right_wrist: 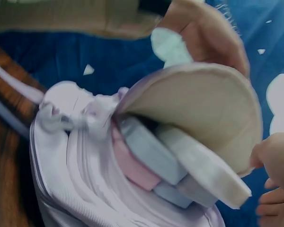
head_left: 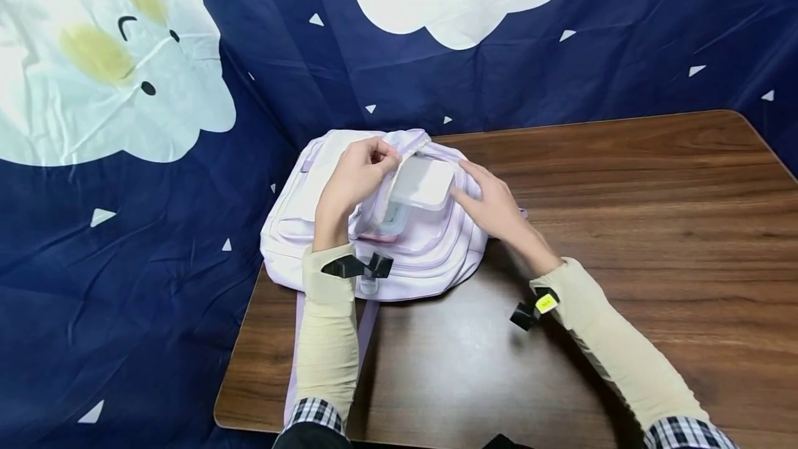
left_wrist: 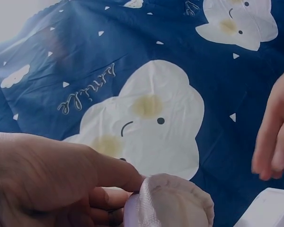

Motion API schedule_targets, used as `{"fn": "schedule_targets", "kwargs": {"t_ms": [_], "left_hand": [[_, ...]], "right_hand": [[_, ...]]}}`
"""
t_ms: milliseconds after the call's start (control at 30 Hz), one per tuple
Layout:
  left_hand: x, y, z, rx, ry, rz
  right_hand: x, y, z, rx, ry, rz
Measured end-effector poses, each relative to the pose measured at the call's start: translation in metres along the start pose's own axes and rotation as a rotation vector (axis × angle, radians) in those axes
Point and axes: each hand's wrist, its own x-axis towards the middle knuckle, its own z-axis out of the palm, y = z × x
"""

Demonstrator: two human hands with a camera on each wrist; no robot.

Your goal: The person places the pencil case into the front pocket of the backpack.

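A pale lilac backpack (head_left: 293, 241) lies on the table with its front pocket gaping. My left hand (head_left: 357, 175) pinches the edge of the pocket flap (right_wrist: 203, 94) and holds it up. Sticking partway out of the pocket is a white rectangular box (head_left: 424, 182). Deeper inside, the right wrist view shows a grey-blue box (right_wrist: 151, 149) and a pink box (right_wrist: 132, 163). Beside the white box, on its right, is my right hand (head_left: 495, 206), fingers spread and relaxed. The left wrist view shows a gap between that hand (left_wrist: 279, 125) and the white box (left_wrist: 267, 208).
The backpack rests at the left end of a brown wooden table (head_left: 623, 227). Lilac straps (head_left: 368, 328) trail from it towards the front edge. A dark blue cloth (head_left: 262, 5) with white clouds hangs behind and to the left of the table.
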Motion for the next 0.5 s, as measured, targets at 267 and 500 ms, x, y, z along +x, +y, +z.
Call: {"fn": "schedule_targets", "kwargs": {"t_ms": [267, 500], "left_hand": [[0.002, 0.004, 0.002, 0.079, -0.040, -0.012], [0.002, 0.001, 0.008, 0.010, -0.013, -0.034]], "right_hand": [[-0.017, 0.005, -0.007, 0.560, -0.245, 0.114], [-0.024, 0.007, -0.006, 0.748, -0.310, 0.149]]}}
